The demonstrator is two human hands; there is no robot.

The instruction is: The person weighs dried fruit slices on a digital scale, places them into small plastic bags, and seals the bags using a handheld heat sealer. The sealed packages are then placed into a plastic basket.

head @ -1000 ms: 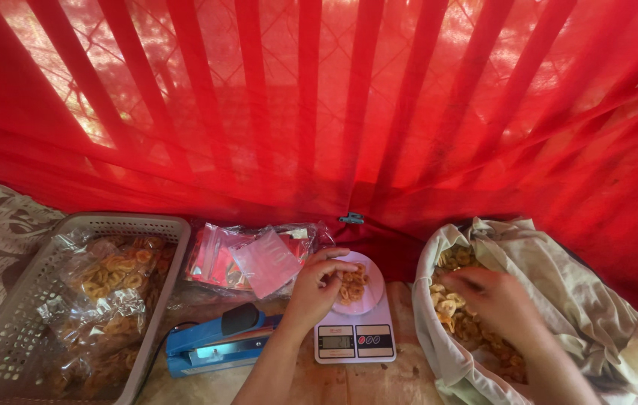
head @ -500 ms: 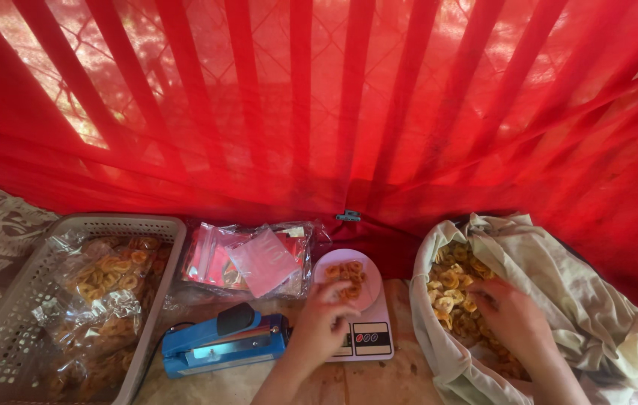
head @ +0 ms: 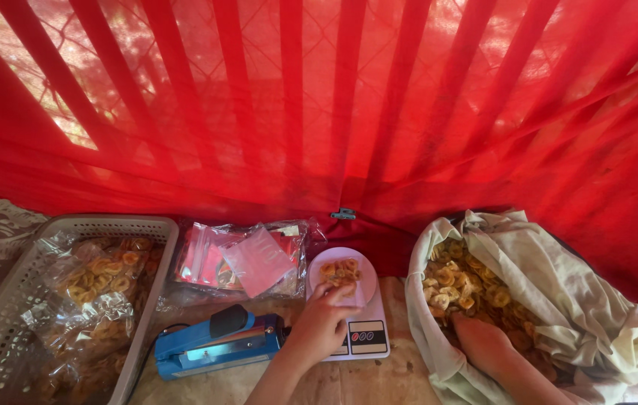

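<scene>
The left hand [head: 319,324] rests on the scale [head: 349,315], its grip loosely curled, fingertips touching the chips [head: 339,271] on the pan. Right of the scale, the right hand [head: 484,341] is buried in the sack [head: 559,300] (its grip cannot be told). The blue sealer [head: 214,345] lies left of the scale.

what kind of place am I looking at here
Probably a small home or stall setup for packing snack chips. A kitchen scale holds chips, a blue bag sealer lies beside it, and a basket holds filled bags. Red cloth hangs behind.
</scene>
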